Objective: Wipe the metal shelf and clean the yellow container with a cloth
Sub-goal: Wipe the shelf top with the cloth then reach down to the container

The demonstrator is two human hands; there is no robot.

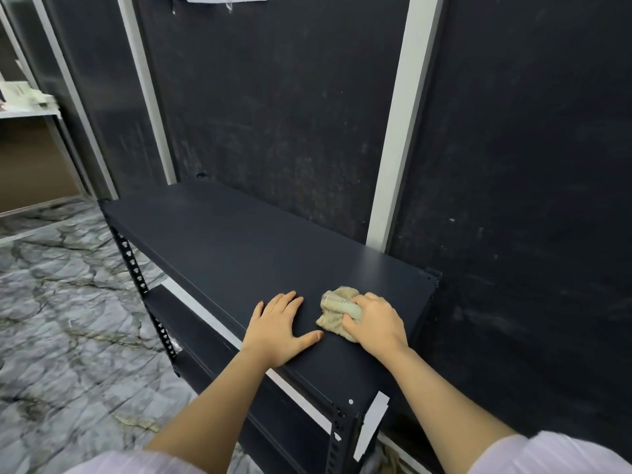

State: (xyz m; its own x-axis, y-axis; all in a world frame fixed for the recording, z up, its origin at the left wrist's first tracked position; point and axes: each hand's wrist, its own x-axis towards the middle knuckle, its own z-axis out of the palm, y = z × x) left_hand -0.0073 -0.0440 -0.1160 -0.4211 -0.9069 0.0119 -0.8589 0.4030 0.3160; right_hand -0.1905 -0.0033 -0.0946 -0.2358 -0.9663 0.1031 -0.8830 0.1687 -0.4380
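Observation:
A dark metal shelf (222, 241) runs from the far left toward me along a black wall. My right hand (376, 323) presses a crumpled beige cloth (337, 307) onto the shelf top near its right end, fingers closed over it. Just left of the cloth, my left hand (278, 328) lies flat on the shelf with its fingers spread and nothing in it. No yellow container is in view.
A lower shelf board (184, 323) shows beneath the top one, between perforated black uprights (131, 260). White vertical strips (398, 165) run up the black wall behind. Marbled grey floor (61, 319) lies to the left. A white ledge with papers (24, 100) is at far left.

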